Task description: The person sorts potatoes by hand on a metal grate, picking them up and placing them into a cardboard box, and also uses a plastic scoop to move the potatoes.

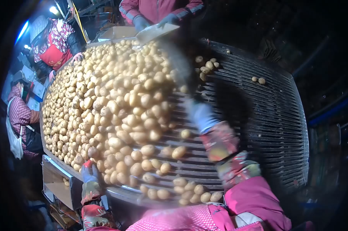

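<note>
Many pale yellow potatoes [116,104] lie heaped over the left and middle of a slatted sorting table [274,127]. My right hand [199,111], in a pale blue glove, reaches over the slats and is smeared by motion. From it a blurred grey board [178,63] stretches along the right side of the heap; the hand appears closed on its near end, though the fingers are not distinct. My left hand [90,172], gloved blue with red fingertips, rests at the table's near left edge beside the potatoes. Its fingers look extended, with nothing visible in them.
Across the table a person [158,11] in blue gloves holds a white board [156,34] over the heap. Two more people [54,46] stand along the left side. A cardboard-lined box [58,188] with a few potatoes sits below the left edge. Loose potatoes [208,65] dot the slats.
</note>
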{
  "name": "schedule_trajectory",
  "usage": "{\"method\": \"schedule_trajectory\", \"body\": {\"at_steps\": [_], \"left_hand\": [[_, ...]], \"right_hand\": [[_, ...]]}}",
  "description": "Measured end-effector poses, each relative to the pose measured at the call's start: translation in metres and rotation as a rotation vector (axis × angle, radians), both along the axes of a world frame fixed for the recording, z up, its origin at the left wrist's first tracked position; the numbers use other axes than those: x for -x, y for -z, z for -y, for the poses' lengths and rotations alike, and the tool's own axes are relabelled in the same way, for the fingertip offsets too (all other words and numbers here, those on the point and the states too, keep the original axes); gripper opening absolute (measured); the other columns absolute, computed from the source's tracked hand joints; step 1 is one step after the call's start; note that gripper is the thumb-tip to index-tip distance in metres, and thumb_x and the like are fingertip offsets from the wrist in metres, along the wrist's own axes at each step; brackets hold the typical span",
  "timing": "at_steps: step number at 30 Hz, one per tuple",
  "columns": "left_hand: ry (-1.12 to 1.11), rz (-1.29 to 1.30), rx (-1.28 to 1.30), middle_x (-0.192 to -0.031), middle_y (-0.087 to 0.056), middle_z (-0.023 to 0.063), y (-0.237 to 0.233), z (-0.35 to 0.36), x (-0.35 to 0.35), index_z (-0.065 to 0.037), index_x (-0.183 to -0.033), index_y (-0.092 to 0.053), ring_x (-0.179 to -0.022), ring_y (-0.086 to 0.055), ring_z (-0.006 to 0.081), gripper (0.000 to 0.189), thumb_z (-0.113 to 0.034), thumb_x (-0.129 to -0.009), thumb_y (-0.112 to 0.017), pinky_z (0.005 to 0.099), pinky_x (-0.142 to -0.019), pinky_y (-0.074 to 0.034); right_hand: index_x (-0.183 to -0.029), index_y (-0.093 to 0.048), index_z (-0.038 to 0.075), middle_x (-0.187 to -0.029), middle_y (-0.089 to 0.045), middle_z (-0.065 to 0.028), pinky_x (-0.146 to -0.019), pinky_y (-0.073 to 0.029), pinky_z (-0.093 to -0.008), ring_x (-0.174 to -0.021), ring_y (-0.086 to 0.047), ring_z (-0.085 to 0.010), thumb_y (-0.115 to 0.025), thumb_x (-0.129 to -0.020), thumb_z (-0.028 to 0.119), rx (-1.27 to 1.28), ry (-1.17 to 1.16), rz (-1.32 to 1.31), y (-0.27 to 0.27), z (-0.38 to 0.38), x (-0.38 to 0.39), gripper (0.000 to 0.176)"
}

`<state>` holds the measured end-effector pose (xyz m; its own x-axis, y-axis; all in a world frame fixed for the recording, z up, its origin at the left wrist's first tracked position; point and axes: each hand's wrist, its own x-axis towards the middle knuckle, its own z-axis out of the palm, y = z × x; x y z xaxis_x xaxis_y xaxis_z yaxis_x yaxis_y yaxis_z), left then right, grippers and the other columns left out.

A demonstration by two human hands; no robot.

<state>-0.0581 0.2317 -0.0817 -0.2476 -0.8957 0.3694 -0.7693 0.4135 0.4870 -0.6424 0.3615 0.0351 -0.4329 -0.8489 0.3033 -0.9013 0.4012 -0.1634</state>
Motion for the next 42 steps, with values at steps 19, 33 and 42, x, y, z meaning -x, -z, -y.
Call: {"method": "schedule_trajectory", "body": {"at_steps": [19, 33, 42], "left_hand": [[0.105, 0.155, 0.013, -0.109, -0.066, 0.0179, -0.023, -0.003, 0.000, -0.008, -0.114, -0.067, -0.105, -0.062, 0.0385, 0.022, -0.010, -0.092, -0.064, 0.0444, -0.095, -0.048], [0.042, 0.042, -0.017, -0.113, -0.067, 0.0153, -0.001, 0.009, -0.002, -0.002, -0.117, -0.067, -0.106, -0.065, 0.0274, 0.023, -0.014, -0.098, -0.062, 0.0361, -0.097, -0.050], [0.047, 0.105, -0.028, -0.119, -0.065, 0.0200, 0.038, 0.035, -0.019, -0.006, -0.121, -0.067, -0.113, -0.061, 0.0368, 0.032, -0.026, -0.096, -0.063, 0.0428, -0.100, -0.047]], "right_hand": [[-0.104, -0.062, 0.006, -0.098, -0.069, -0.0247, -0.080, -0.052, -0.0484, -0.094, -0.065, -0.0468, -0.061, -0.096, 0.034, 0.105, 0.622, 0.338, 0.032, -0.126, 0.215, 0.029], [-0.104, -0.070, 0.006, -0.075, -0.063, 0.0013, -0.044, -0.034, -0.0205, -0.051, -0.048, -0.0023, -0.068, -0.095, 0.034, -0.246, 0.665, 0.755, -0.207, -0.344, 0.029, 0.030], [-0.102, -0.070, 0.006, -0.072, -0.062, -0.0011, -0.042, -0.034, -0.0196, -0.049, -0.047, -0.0026, -0.069, -0.093, 0.040, -0.485, 0.846, 0.865, -0.234, -0.465, 0.014, 0.035]]}}
